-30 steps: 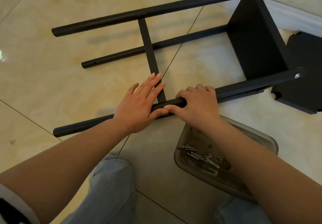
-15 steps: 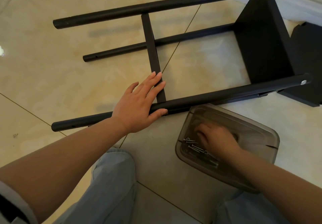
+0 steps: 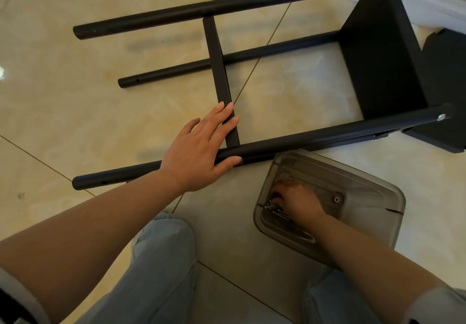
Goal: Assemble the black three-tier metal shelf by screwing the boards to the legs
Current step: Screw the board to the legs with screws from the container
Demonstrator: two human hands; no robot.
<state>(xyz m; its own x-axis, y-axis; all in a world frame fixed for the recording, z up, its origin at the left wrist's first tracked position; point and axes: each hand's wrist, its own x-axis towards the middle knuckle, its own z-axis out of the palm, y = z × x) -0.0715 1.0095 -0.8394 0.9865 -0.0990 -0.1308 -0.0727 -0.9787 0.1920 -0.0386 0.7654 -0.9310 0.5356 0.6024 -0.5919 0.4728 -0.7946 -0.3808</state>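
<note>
Black metal makes up the half-built shelf (image 3: 277, 76), which lies on its side on the cream tiled floor (image 3: 63, 101), its long axis running from lower left to upper right. The near leg (image 3: 315, 137) lies closest to the person, with the top leg (image 3: 227, 3) and a thinner-looking far leg (image 3: 227, 57) roughly parallel beyond it; their open ends point left. One board (image 3: 383, 53) stands on edge at the right ends of the legs, and a silver screw head (image 3: 441, 117) shows in the near leg there. A second board (image 3: 220, 81), seen edge-on, spans from the top leg to the near one. The left hand (image 3: 199, 152) lies over the near leg where that board meets it, its grip apart: straight fingers (image 3: 224, 115) rest along the board's edge and the thumb lies under the leg. The right hand (image 3: 295, 202) is down inside a clear plastic tub (image 3: 373, 190) just beside the near leg, fingers curled among loose screws (image 3: 273, 209); whether they pinch one I cannot tell. Another black board (image 3: 448, 91) lies at the far right.
</note>
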